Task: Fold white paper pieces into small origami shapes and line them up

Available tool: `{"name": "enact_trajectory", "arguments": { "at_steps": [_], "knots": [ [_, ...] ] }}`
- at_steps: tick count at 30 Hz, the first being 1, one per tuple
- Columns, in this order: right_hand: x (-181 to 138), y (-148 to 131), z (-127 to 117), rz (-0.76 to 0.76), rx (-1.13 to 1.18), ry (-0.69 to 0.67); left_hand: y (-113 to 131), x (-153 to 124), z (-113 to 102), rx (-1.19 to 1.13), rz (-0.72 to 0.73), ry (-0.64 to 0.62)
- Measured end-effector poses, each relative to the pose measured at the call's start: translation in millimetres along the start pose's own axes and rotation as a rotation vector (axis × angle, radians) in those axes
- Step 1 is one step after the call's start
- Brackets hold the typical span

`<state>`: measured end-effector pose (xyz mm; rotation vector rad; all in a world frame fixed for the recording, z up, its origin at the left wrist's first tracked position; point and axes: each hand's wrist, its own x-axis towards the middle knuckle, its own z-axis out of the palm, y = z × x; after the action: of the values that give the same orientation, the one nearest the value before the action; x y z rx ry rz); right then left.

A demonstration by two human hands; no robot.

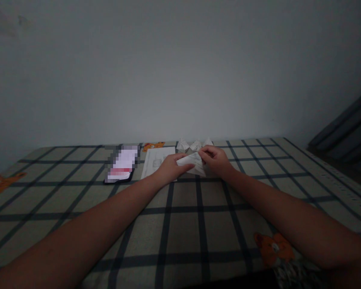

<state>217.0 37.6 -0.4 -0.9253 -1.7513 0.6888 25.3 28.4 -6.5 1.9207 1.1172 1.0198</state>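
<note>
Folding looks to be the step in hand: both hands meet over a small piece of white folded paper [194, 162], held low over the checked surface [183, 224] near its far edge. The left hand [170, 168] has its grip pinched on the paper's left corner, while the right hand [218, 160] curls over the right side with fingertips pressed together on the upper edge. Just behind them sits a row of small finished paper shapes [195, 145]. A flat printed sheet [156, 160] lies just beside the left hand, with a phone [122, 164] further left. The piece seems partly shaped, not yet like those behind. A next crease would likely call for lining up the edges squarely and pressing firmly, since the dim light hides the fold lines.
</note>
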Motion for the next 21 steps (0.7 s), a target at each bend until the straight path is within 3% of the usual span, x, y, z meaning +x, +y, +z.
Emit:
{"name": "enact_trajectory", "arguments": {
  "at_steps": [4, 11, 21],
  "knots": [
    [-0.2, -0.1, 0.2, 0.026, 0.032, -0.018, 2.2, -0.6, -1.0, -0.006, -0.004, 0.003],
    [-0.2, -2.5, -2.3, -0.062, -0.101, 0.005, -0.3, -0.3, 0.6, -0.012, -0.027, -0.015],
    [0.3, -1.6, -0.2, 0.024, -0.065, -0.091, 1.9, 0.3, -2.8, -0.002, -0.004, 0.078]
  ]
}}
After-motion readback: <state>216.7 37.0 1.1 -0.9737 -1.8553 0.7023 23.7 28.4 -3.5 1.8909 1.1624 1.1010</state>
